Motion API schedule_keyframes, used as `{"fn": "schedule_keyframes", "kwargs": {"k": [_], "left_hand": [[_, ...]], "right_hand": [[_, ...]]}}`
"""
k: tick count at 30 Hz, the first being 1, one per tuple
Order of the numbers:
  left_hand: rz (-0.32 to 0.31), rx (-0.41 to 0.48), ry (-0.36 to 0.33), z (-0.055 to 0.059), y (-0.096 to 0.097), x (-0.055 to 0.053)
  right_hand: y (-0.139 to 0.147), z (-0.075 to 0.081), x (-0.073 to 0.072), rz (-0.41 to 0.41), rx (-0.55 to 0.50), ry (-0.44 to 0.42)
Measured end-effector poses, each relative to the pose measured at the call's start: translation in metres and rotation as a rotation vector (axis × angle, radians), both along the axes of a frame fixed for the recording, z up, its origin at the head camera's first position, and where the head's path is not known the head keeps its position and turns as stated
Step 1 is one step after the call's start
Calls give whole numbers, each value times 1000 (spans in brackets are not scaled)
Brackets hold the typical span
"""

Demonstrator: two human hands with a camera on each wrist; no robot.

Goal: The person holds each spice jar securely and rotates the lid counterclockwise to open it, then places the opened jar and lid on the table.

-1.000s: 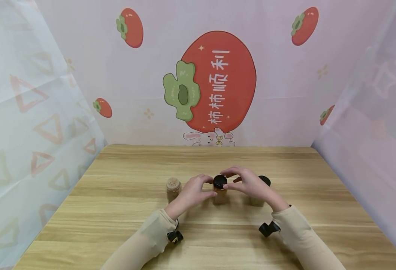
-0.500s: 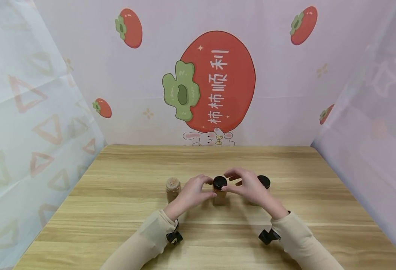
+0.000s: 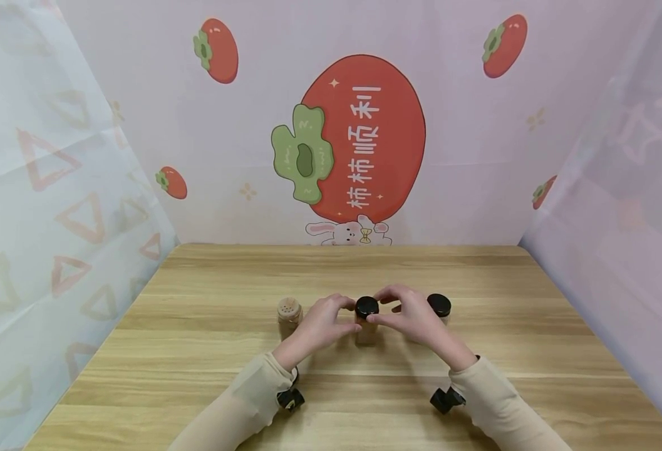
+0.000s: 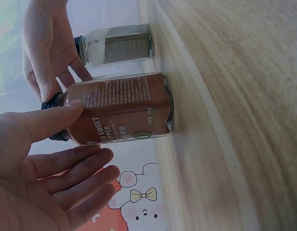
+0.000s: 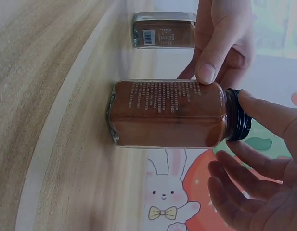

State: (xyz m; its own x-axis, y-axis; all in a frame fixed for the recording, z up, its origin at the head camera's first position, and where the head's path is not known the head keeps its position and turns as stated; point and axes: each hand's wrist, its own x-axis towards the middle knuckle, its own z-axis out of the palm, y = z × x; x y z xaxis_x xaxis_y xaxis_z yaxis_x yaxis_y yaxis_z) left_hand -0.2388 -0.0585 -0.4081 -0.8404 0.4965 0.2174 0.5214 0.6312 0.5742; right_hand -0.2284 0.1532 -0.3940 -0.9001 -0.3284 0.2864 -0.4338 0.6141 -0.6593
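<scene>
Here, wood-grain table, persimmon-print backdrop.

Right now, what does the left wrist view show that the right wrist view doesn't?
Only left wrist: a clear, partly filled glass bottle with a black lid; large white SWEET PEPPER lettering.

Only right wrist: a rectangular glass bottle of brown contents, with a white barcode.

Both: the reddish brown glass bottle with its round black cap, left hand, right hand, pale wooden tabletop and white cartoon rabbit.

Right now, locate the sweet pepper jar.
In the head view, the pepper jar stands on the table just right of center, between the left hand and right hand.
</scene>
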Motion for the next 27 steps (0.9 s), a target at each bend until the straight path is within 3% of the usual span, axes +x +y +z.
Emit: {"fn": "schedule_keyframes", "kwargs": {"k": [27], "left_hand": [[-16, -34, 26, 0, 0, -1]], "right_hand": [[0, 6, -1, 55, 14, 7]]}}
